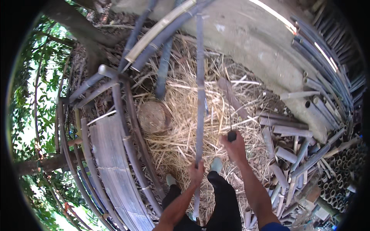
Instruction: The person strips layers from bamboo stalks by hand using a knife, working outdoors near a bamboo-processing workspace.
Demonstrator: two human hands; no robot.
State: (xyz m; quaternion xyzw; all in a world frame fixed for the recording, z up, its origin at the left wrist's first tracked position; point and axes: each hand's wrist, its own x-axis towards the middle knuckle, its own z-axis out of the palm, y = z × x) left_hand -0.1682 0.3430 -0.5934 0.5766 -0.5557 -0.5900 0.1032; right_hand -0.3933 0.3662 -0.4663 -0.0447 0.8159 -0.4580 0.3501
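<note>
My left hand (196,173) is closed around a long grey bamboo strip (200,92), which runs from between my legs up to the top of the view. In my right hand (236,145) is the dark handle of a knife (230,111). Its thin blade, seen nearly edge-on, points away from me, to the right of the strip and apart from it. A round wooden chopping block (152,116) stands on the ground left of the strip. Pale bamboo shavings (181,134) lie around the block and near my feet.
A bamboo bench (111,154) stands on the left. Cut bamboo tubes (287,154) are heaped on the right, with stacked tube ends (339,184) farther right. Several poles (162,32) lean at the top, near an earthen wall (250,42). A flat wooden piece (233,98) lies ahead.
</note>
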